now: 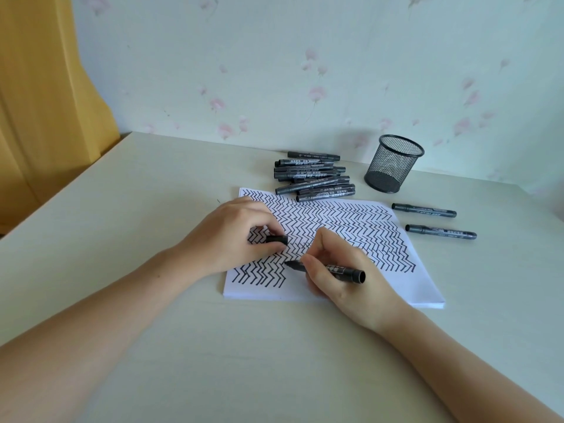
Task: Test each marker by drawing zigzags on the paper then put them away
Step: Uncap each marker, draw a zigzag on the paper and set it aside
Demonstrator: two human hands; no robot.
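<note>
Marker [332, 269] is uncapped, in my right hand [345, 270], fingers curled round the barrel, nib pointing left and down at the paper [406, 279] near the end of the lowest zigzag row. I cannot tell whether the nib touches the sheet; the view is too coarse there. Left hand [235, 236] rests on the paper's left part and pinches the cap [277, 239] between thumb and fingers. Step in hand, as I judge it: testing this marker, mid-stroke or about to stroke. Sheet is nearly full of zigzags; bare white remains only along the near edge and the near right corner, so the next stroke calls for that strip, with the left hand pressing the pad steady. Then recap: bring cap to nib, push on straight. Beyond the paper's far edge lies a pile [314, 177] of capped markers, some overlapping the sheet; two singles [424, 210] [441, 232] lie to the right, apart from it. Mesh cup [393, 163] stands upright near the wall, apparently empty, with open table between it and my right hand. Near table edge is out of frame.
</note>
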